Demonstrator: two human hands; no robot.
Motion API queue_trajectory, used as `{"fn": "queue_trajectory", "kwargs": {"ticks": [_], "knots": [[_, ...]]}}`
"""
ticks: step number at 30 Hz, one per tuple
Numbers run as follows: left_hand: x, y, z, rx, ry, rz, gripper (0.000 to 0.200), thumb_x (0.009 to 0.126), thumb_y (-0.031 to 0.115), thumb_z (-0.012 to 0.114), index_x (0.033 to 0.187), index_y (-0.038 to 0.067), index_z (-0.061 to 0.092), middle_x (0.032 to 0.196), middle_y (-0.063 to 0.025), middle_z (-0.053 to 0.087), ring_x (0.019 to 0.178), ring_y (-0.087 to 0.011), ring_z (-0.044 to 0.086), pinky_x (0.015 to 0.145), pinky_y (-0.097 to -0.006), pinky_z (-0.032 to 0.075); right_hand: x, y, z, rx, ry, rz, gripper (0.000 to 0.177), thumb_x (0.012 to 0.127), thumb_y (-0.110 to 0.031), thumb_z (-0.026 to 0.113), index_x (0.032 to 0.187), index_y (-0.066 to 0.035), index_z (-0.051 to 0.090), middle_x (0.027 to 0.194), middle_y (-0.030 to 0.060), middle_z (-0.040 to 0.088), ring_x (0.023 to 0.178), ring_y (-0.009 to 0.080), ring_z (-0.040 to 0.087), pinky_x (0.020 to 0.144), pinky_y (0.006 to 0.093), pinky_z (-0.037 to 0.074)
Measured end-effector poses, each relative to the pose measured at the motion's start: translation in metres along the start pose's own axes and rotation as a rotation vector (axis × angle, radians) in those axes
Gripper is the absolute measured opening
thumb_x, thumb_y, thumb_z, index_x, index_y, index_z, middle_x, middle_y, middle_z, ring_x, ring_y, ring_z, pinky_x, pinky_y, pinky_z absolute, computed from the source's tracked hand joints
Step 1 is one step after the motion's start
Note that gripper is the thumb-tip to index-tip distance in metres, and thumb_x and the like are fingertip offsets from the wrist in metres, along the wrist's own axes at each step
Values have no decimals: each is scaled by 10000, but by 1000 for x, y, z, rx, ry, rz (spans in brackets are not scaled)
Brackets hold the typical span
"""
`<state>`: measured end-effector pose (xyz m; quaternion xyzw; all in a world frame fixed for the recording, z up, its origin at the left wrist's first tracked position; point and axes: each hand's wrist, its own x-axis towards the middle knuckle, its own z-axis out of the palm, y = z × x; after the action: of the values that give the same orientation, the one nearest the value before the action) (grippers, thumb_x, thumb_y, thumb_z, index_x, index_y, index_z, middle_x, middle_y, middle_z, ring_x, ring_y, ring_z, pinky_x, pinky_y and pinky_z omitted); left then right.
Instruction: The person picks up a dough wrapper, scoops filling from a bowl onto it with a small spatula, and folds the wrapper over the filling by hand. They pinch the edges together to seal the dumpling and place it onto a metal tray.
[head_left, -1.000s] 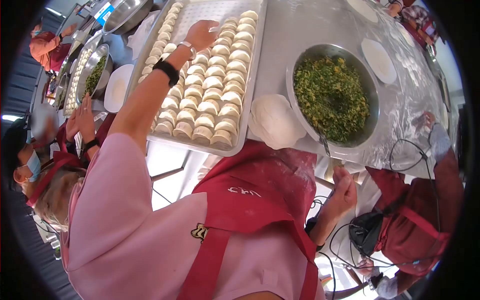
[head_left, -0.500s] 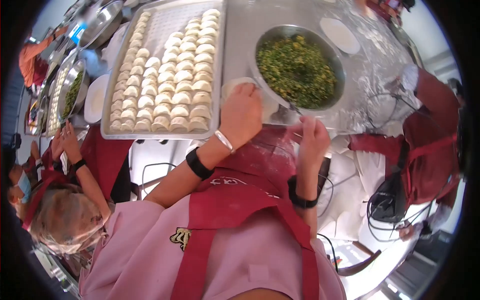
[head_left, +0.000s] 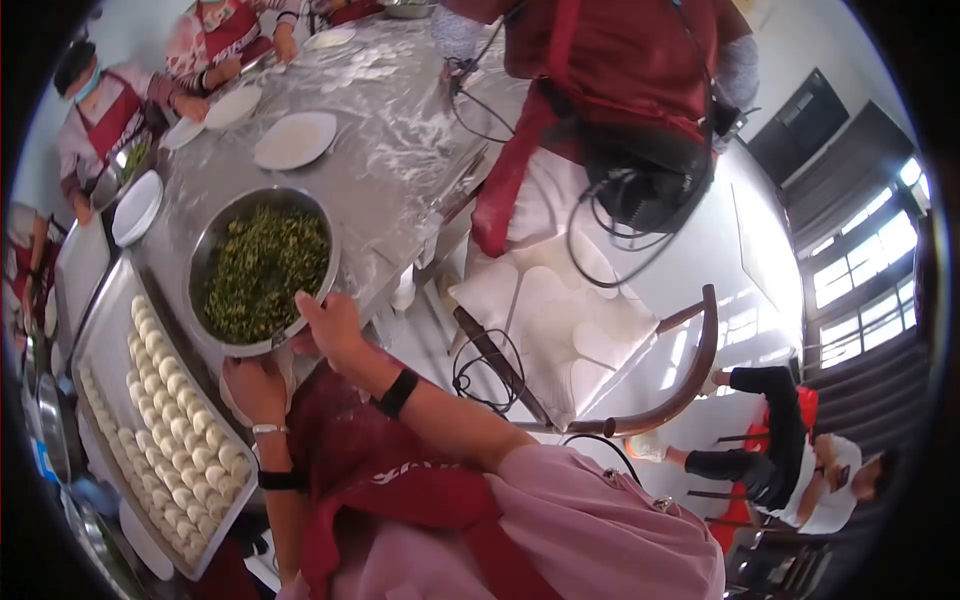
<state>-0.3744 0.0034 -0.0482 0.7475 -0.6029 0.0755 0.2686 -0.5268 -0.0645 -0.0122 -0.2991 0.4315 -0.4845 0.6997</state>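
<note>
My left hand (head_left: pixel 257 390), with a silver bracelet and a black band at its wrist, is just below the steel bowl. Its fingers curl over the edge of a white plate (head_left: pixel 232 402); anything in them is hidden. Chopped green and yellow filling (head_left: pixel 265 270) lies in the steel bowl (head_left: pixel 331 225). At the bowl's near rim is my right hand (head_left: pixel 335 330), its thumb raised and its other fingers bent. What those fingers hold, if anything, I cannot make out. A metal tray (head_left: pixel 95 335) to the left carries rows of crescent dumplings (head_left: pixel 180 420).
White plates (head_left: pixel 295 140) stand on the floury steel table (head_left: pixel 385 200). Several people in red aprons are along its far side. A person in dark red (head_left: pixel 620 70) stands close on the right, above a chair with a pale cushion (head_left: pixel 560 320). Another person sits far right.
The view has swung right, so the tray and bowl appear further left. My right hand has come to the bowl's near rim. My left hand stays by the plate.
</note>
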Motion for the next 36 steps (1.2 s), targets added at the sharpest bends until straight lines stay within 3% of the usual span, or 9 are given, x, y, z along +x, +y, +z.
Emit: {"fn": "queue_trajectory", "kwargs": {"ticks": [8,14,17,21,24,27,30,33,36], "knots": [[2,9,-6,-34,-42,-70,269,708,42,674,965,-26,637,991,-204,610,1012,-432,529,900,-507,441,17,-3,-10,-18,69,-15,298,974,-224,568,947,71,539,723,174,650,506,254,668,405,335,543],[-7,12,-11,-139,22,-34,241,741,-43,621,975,-24,563,954,-207,585,982,-442,521,894,-530,428,8,-11,-20,-43,95,-98,331,961,-238,582,837,58,502,653,178,623,486,266,672,369,338,528],[-15,6,-5,-127,129,75,252,746,-71,598,982,-11,532,940,-206,572,987,-449,520,914,-535,415,12,-10,-23,-65,91,-83,343,959,-246,589,822,54,492,640,173,619,482,263,671,364,334,518],[-19,20,-24,-260,122,-65,285,756,-70,578,1033,-10,548,994,-203,594,1069,-436,533,977,-494,410,16,-8,-24,-63,91,-78,345,957,-246,592,814,51,490,639,174,623,483,262,671,361,327,511],[-24,17,-32,-322,240,-56,322,754,-63,578,1071,-17,552,1019,-174,607,1024,-377,583,931,-455,452,10,-12,-22,-79,82,-62,333,959,-241,588,824,51,503,654,179,636,486,256,671,373,320,517],[-25,14,-50,-560,225,-277,279,787,-60,575,1063,-19,558,1022,-130,615,960,-274,616,864,-388,493,5,-10,-22,-78,61,-41,316,965,-243,581,854,50,532,676,174,653,499,244,673,402,308,530],[-30,5,-64,-1090,146,-528,235,850,0,593,1084,-7,564,1036,-100,614,931,-207,626,852,-344,515,-11,-9,-19,-72,51,-19,301,972,-246,572,891,44,559,698,154,667,520,229,677,430,297,538],[-34,12,-84,-1377,42,-662,268,870,38,597,1128,-2,537,1071,-109,603,928,-216,627,882,-349,524,-24,-13,-24,-109,-27,10,298,980,-258,573,928,35,576,721,130,678,552,205,678,463,297,543],[-45,-5,-80,-1476,-53,-685,278,894,63,581,1154,-11,517,1105,-108,600,989,-232,626,912,-371,531,-31,-18,-44,-234,-143,0,275,972,-252,605,953,22,582,727,110,676,592,189,676,511,304,541]]}}
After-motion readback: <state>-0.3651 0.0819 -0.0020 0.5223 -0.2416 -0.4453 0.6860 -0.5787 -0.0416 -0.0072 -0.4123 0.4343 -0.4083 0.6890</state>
